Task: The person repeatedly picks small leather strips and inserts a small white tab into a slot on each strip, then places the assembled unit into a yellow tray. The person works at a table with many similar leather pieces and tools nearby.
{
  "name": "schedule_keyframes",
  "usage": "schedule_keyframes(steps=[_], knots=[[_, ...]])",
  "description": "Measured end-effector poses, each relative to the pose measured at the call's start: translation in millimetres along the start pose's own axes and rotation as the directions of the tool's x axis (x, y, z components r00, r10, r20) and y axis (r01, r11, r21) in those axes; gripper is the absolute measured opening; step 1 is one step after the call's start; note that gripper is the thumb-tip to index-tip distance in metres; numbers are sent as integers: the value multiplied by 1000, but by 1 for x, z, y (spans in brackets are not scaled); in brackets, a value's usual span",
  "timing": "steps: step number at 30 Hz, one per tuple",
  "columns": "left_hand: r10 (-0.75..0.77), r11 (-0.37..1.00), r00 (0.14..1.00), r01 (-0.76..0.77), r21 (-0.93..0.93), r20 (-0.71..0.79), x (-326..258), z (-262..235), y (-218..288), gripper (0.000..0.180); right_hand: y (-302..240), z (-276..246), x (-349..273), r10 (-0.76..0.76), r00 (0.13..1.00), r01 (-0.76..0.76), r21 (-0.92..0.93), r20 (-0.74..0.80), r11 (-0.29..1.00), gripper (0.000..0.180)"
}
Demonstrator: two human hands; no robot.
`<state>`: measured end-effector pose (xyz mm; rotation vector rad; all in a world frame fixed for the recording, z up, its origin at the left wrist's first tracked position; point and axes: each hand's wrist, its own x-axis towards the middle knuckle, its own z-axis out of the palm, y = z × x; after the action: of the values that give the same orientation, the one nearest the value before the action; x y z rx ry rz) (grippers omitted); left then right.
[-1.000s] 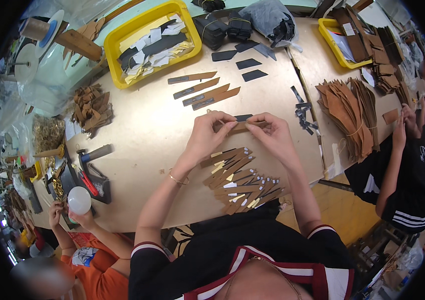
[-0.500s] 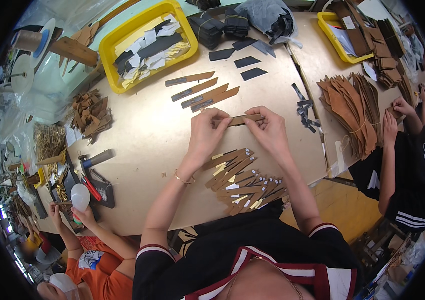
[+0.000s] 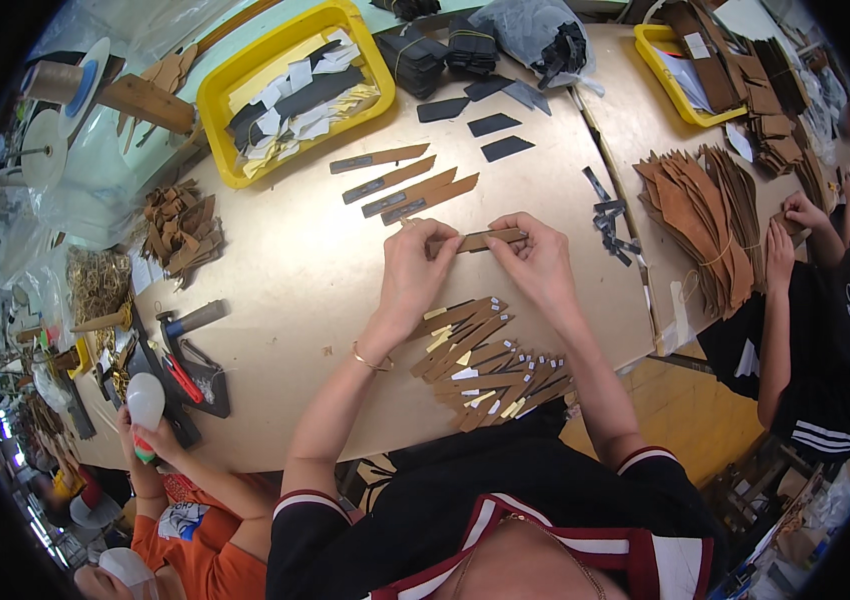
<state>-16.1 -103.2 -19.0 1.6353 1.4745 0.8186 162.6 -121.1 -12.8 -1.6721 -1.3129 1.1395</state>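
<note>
A narrow brown leather strap (image 3: 490,239) lies across the tan table (image 3: 295,290), and both my hands pinch it. My left hand (image 3: 417,268) holds its left end, my right hand (image 3: 537,262) its right end. Just below my hands lies a fanned pile of similar brown straps (image 3: 485,360) with white and yellow tabs. Beyond my hands, several finished straps (image 3: 407,183) with dark ends lie side by side.
A yellow tray (image 3: 290,85) of black and white pieces stands at the back, another yellow tray (image 3: 685,75) at the back right. Stacked brown leather pieces (image 3: 700,225) lie at right by a person's hands (image 3: 790,225). A hammer (image 3: 188,321) and tools lie left; another person (image 3: 175,470) sits lower left.
My hands stay on the strap and have shifted only slightly. The person at lower left has moved a hand holding a white object.
</note>
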Motion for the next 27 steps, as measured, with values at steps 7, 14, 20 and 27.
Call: schedule_keyframes(steps=[7, 14, 20, 27], knots=[[55, 998, 998, -54, 24, -34, -2, 3, 3, 11, 2, -1, -1, -7, 1000, 7, -50, -3, 999, 20], [76, 996, 996, -74, 47, -43, -3, 3, 6, 10, 11, -28, 4, 65, 997, -65, 0, -43, 998, 32], [25, 1000, 1000, -25, 17, -13, -2, 3, 8, 10, 16, -33, 7, 43, 999, -43, 25, -3, 999, 34], [30, 999, 999, -30, 12, -16, -2, 3, 8, 10, 17, -27, 2, -56, 998, 52, -152, -27, 987, 27]])
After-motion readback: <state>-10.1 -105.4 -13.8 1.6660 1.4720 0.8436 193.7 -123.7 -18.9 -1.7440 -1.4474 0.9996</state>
